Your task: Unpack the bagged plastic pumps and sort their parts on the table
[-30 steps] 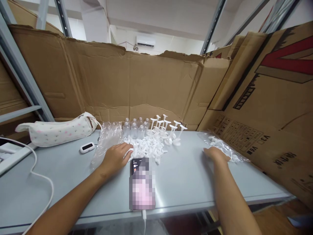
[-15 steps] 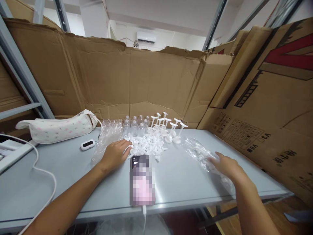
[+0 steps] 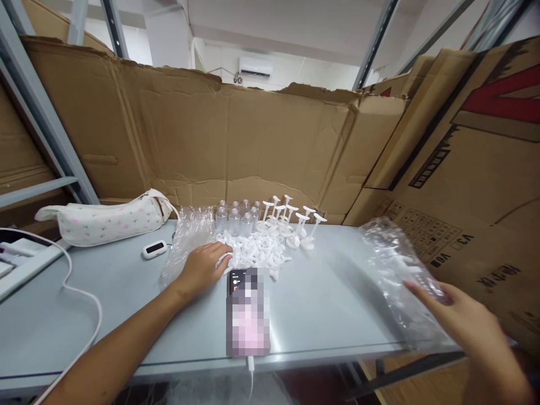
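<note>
My left hand (image 3: 206, 263) rests on the table at the left edge of a pile of small white plastic pieces (image 3: 257, 251). Its fingers are slightly bent, with a gap between thumb and forefinger, and no piece is visibly gripped. Off to the right, my right hand (image 3: 459, 306) pinches a clear plastic bag (image 3: 392, 270), raised above the table's right end. Something whitish shows through the bag, too blurred to name. Behind the pile stand several clear small bottles (image 3: 234, 219) and several white T-shaped parts on round bases (image 3: 307, 242).
A phone (image 3: 248, 315) with a blurred screen lies at the front edge, its cable hanging down. To the left are clear plastic wrap (image 3: 188, 230), a small white device (image 3: 154, 249), a patterned pouch (image 3: 113, 222) and a white cord (image 3: 84, 291). Cardboard walls (image 3: 253, 135) enclose the back and right.
My right hand has moved right and lifted the clear bag off the table. My left hand stays beside the white pile. The whole view has shifted slightly.
</note>
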A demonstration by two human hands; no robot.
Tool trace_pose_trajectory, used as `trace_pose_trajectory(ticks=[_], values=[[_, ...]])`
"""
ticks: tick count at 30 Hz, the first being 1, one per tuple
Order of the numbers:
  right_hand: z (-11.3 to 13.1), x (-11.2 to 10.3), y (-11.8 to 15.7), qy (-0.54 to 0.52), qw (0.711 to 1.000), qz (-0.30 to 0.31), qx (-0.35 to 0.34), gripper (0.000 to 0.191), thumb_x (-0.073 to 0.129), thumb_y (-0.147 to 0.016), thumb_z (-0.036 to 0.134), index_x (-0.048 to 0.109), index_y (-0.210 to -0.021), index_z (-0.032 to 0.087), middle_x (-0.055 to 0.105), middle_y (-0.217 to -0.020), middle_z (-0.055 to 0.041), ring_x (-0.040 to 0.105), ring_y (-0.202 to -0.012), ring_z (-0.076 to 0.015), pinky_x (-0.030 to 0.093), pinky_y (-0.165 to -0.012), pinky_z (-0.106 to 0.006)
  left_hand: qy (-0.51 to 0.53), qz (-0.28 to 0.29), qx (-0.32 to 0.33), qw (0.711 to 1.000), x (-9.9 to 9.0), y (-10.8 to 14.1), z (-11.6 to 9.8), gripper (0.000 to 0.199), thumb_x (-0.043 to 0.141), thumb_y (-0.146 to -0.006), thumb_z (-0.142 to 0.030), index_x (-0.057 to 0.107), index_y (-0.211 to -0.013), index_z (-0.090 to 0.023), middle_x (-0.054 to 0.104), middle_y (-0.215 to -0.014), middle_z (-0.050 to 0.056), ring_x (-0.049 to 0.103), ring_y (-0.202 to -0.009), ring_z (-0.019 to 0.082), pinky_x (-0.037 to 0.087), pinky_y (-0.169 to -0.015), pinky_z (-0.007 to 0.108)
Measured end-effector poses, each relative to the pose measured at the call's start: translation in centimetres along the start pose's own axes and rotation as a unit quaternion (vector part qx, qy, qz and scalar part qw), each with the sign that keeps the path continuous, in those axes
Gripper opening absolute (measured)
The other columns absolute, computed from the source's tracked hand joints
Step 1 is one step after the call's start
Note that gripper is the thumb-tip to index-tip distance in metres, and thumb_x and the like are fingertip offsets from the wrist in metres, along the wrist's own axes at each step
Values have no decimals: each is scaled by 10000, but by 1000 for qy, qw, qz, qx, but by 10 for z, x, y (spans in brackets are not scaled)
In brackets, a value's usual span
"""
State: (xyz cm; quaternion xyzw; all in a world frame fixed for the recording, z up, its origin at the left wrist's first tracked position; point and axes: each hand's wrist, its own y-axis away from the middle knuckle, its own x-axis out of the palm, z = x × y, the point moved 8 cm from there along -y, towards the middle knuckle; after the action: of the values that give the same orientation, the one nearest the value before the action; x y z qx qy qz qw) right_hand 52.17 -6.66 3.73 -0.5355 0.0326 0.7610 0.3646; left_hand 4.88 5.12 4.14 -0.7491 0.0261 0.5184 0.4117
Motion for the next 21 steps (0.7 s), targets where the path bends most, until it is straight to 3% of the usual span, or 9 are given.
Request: trace_pose_trajectory(ticks=[3,6,10,13,17,21], values=[[15,-30,15,-33,998,-25,43,571,466,-653,724,575,-918,230,685,-896,-150,629,-890,-388,495,-754,-460,46,-37,21,998,-10,-1,-9,177,468,-891,-221,613,-987,-185,689,-940,47,632,-868,192,504,-762,335],[64,-42,29,-58,994,-43,-86,584,456,-650,742,565,-942,249,671,-981,-147,610,-944,-389,477,-822,-475,54,-80,110,989,-22,3,-33,223,482,-884,-192,599,-1072,-162,676,-1022,93,619,-955,206,509,-841,366],[132,-21,49,-92,956,0,-280,537,494,-719,705,578,-994,252,670,-1016,-116,624,-946,-327,493,-828,-417,26,-71,272,959,-26,17,-77,313,489,-866,-118,574,-1158,-190,628,-1180,115,566,-1121,245,499,-914,409],[172,-1,59,-84,921,29,-378,509,504,-765,665,583,-1054,253,661,-1068,-84,621,-970,-286,493,-831,-393,34,-48,326,943,-25,25,-95,346,476,-874,-103,553,-1185,-232,600,-1234,92,510,-1207,230,478,-967,408],[213,17,64,-59,896,64,-436,454,538,-802,587,578,-1087,236,655,-1084,-76,613,-990,-264,488,-845,-382,-3,-84,292,953,-32,21,-87,343,493,-859,-114,548,-1191,-182,562,-1267,142,451,-1257,270,457,-976,431],[245,26,63,-56,879,84,-466,435,565,-803,554,573,-1100,237,651,-1096,-73,604,-1000,-266,490,-844,-397,-30,-96,123,987,-38,6,-42,298,463,-881,-171,563,-1161,-153,659,-1076,127,607,-1001,261,474,-864,447]])
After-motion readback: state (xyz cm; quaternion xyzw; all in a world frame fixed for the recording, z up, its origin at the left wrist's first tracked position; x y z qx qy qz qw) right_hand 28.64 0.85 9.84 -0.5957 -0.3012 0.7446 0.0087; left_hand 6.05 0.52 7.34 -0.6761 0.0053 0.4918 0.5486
